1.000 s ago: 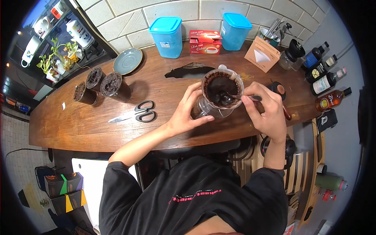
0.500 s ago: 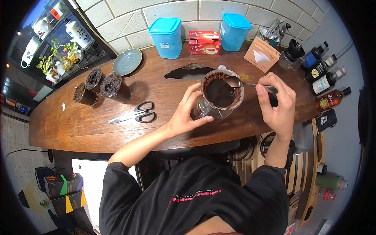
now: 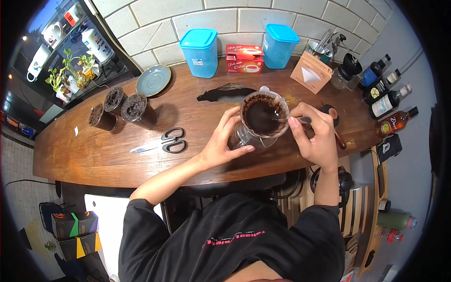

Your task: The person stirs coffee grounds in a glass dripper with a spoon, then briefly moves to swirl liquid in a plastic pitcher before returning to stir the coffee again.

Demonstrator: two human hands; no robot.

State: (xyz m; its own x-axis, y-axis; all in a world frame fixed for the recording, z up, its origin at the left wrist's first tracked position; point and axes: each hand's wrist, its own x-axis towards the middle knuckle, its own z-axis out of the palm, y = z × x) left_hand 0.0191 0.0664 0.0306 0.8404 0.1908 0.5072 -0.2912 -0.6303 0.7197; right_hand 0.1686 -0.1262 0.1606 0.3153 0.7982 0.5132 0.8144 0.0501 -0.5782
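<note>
A glass coffee dripper (image 3: 270,137) lined with a paper filter holds dark, wet coffee (image 3: 261,115). Its left side is in the grip of my left hand (image 3: 222,142), thumb at the front and fingers around the back. My right hand (image 3: 315,136) pinches a metal spoon (image 3: 304,120) by its handle at the dripper's right rim. The spoon's bowl is down in the dark liquid and hidden. Left of my left hand lie scissors (image 3: 173,140) with black handles.
Three glasses of dark grounds (image 3: 139,111) and a grey-blue saucer (image 3: 153,80) stand at the left. Along the back are two blue containers (image 3: 201,56), a red tea box (image 3: 244,60) and a brown filter box (image 3: 310,74). Several bottles (image 3: 393,123) line the right end.
My right hand has moved left and slightly down, and the spoon's bowl has gone from above the coffee into it. A round brown object with a handle now shows right of my right hand.
</note>
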